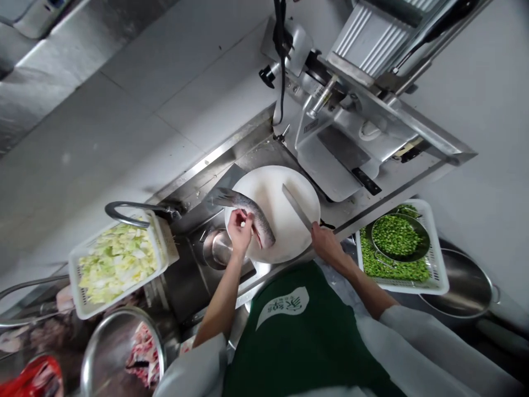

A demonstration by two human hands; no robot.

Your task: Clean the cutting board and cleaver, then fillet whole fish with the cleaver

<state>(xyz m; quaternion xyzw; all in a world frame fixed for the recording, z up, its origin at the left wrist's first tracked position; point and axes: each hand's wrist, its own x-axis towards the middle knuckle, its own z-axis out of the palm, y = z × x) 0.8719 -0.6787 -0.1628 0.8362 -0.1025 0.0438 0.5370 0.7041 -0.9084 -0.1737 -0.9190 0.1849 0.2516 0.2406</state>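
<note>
A grey headless fish (261, 219) lies on the round white cutting board (289, 242), its tail (225, 197) reaching past the board's left edge. My left hand (241, 230) is at the fish's belly, the fingers pinched together against it. A small pale bit shows between the fingers; I cannot make out what it is. In my right hand (325, 241) is a knife (296, 206), gripped at the board's right edge. Its blade lies over the board, pointing away from me and apart from the fish.
A metal slicer (330, 149) stands behind the board to the right. Chopped cabbage fills a white basket (160, 242) at left, beside a faucet (165, 210). A strainer (427, 248) of chopped greens sits in a right-hand basket (440, 275). A steel bowl (88, 358) holds meat pieces.
</note>
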